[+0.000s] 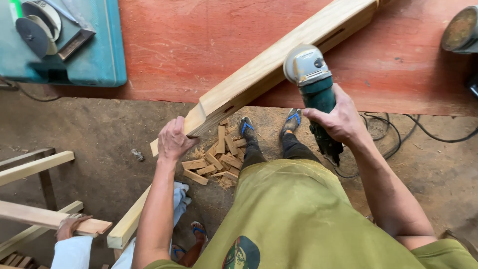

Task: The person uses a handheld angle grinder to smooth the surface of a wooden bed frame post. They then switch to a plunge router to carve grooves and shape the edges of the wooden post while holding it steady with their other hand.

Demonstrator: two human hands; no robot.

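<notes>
My left hand (174,140) grips the near end of a long pale wooden beam (279,57) that slants up to the right across a red workbench (189,45). The beam has narrow slots cut in its side. In my right hand (341,118) is a green and grey angle grinder (312,82), its head resting against the beam's edge near the middle. The grinder's disc is hidden under its head.
Several short wood offcuts (214,162) and sawdust lie on the dirt floor by my sandalled feet (247,127). Black cables (398,134) trail on the right. Another person's hand (69,224) holds a plank at lower left. A teal machine (74,45) with discs stands at upper left.
</notes>
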